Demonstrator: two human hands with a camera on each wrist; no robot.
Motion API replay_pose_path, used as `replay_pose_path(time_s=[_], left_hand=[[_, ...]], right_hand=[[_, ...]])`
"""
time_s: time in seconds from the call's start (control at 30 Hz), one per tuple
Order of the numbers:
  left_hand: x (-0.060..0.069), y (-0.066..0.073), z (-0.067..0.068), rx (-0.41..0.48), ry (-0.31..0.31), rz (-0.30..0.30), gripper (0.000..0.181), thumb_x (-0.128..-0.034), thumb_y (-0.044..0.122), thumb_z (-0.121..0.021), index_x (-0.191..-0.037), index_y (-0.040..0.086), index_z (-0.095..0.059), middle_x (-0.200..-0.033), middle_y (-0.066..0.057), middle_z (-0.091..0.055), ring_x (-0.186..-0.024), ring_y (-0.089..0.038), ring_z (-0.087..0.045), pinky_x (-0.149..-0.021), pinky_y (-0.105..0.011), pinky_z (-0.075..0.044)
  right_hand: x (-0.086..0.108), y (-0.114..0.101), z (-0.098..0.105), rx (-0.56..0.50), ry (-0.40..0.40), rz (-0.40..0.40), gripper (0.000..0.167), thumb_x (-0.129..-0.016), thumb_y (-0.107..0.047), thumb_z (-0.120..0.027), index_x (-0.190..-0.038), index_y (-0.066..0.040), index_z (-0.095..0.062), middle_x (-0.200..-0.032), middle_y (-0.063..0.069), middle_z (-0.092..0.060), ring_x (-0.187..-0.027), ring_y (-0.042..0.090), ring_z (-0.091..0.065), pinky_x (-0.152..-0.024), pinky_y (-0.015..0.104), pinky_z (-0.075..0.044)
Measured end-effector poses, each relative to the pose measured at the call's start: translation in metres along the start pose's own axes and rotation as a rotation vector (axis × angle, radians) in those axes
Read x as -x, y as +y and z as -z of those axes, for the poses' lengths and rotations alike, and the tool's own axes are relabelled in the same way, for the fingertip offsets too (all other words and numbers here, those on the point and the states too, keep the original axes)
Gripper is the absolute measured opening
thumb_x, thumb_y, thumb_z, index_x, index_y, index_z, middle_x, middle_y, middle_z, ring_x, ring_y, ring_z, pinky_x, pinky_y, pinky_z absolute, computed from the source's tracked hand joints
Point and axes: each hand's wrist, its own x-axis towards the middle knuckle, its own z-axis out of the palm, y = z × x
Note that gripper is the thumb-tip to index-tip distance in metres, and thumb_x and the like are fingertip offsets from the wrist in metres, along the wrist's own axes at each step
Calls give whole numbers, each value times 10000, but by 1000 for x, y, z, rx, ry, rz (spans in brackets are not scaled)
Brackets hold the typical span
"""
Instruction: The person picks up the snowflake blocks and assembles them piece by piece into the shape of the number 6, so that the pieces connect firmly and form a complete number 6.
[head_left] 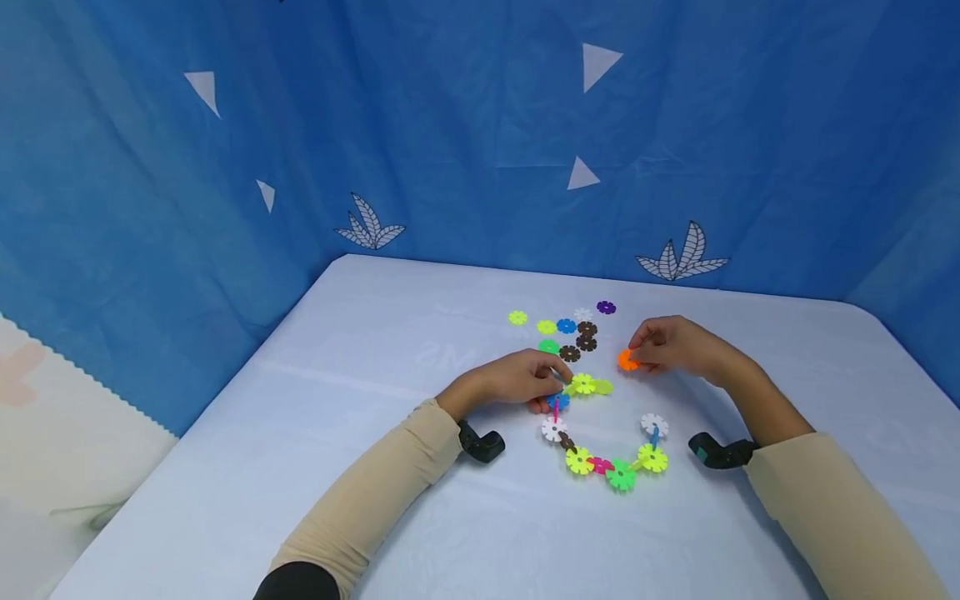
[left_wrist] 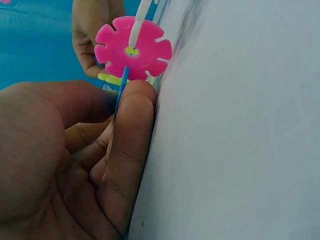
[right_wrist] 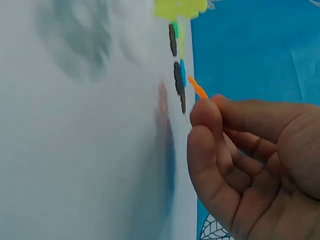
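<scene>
Alignment looks decisive: the orange disc [head_left: 627, 359] should probably meet the yellow end disc [head_left: 603, 387] of the chain [head_left: 600, 465] slot to slot, crosswise, under gentle pressure. The right hand [head_left: 678, 350] pinches the orange disc between thumb and fingertips, near the chain's yellow tip, apart from it; the left hand [head_left: 521, 379] pinches the blue disc [head_left: 558, 401] within the chain.
</scene>
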Motion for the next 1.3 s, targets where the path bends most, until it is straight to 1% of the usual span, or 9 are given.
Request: replay_pose_path(time_s=[0.13, 0.23, 0.37, 0.53, 0.73, 0.87, 1.0, 1.2, 1.3], left_hand=[[-1, 0, 0, -5, 1, 0, 274, -1056, 76, -518, -1305, 45, -628, -836, -93, -677, -643, -161, -646, -690, -290, -556], [0, 0, 0, -11, 4, 1, 274, -1054, 72, -517, -1301, 46, -631, -830, -94, -678, -643, -166, -648, -690, -294, -557], [0, 0, -1, -15, 4, -3, 274, -1052, 69, -518, -1300, 47, -632, -819, -94, -675, -637, -169, -645, -689, -294, -559], [0, 0, -1, -13, 6, 2, 274, -1052, 66, -520, -1303, 43, -629, -829, -87, -673, -639, -171, -645, -681, -292, -563], [0, 1, -1, -18, 7, 5, 273, -1050, 60, -524, -1302, 42, -626, -839, -88, -675, -650, -173, -651, -676, -291, -565], [0, 2, -1, -21, 8, 0, 271, -1051, 59, -519, -1300, 38, -624, -834, -89, -681, -655, -173, -659, -683, -294, -568], [1, 3, -1, -32, 6, -4, 278, -1049, 56, -517, -1307, 35, -619, -830, -86, -676, -651, -173, -657, -687, -291, -565], [1, 2, 0, -50, 0, -9, 294, -1039, 60, -528, -1320, 43, -610, -774, -60, -618, -624, -171, -622, -701, -284, -537], [1, 2, 1, -38, -1, -8, 251, -1045, 89, -543, -1279, 45, -623, -752, -46, -586, -619, -165, -603, -702, -279, -530]], right_hand=[[7, 2, -10, -97, -89, -7, 150, -960, -94, -688, -1035, 27, -640, -958, 119, -696, -835, 263, -681, -784, 362, -588], [9, 3, -13, -137, -115, -15, 140, -953, -100, -696, -1001, 18, -639, -940, 126, -689, -826, 272, -679, -781, 377, -590], [11, 5, -16, -188, -141, -30, 142, -952, -96, -694, -1002, 20, -629, -940, 135, -688, -817, 278, -688, -779, 378, -591], [10, 7, -18, -243, -171, -45, 182, -941, -78, -707, -1040, 29, -599, -943, 151, -667, -799, 278, -705, -764, 373, -594], [13, 8, -19, -302, -198, -41, 296, -951, -78, -708, -1191, 25, -569, -951, 163, -657, -803, 272, -711, -756, 359, -592], [15, 7, -20, -312, -222, -35, 265, -962, -81, -692, -1174, 34, -582, -953, 170, -658, -797, 262, -710, -754, 345, -590], [15, 7, -24, -306, -229, -45, 242, -969, -93, -687, -1144, 30, -575, -970, 173, -676, -789, 261, -719, -743, 332, -589], [13, 6, -30, -321, -205, -63, 226, -969, -98, -695, -1121, 29, -586, -976, 170, -700, -758, 244, -723, -717, 305, -586], [14, 5, -31, -330, -193, -56, 203, -971, -79, -688, -1113, 34, -598, -970, 168, -700, -739, 227, -715, -713, 296, -585]])
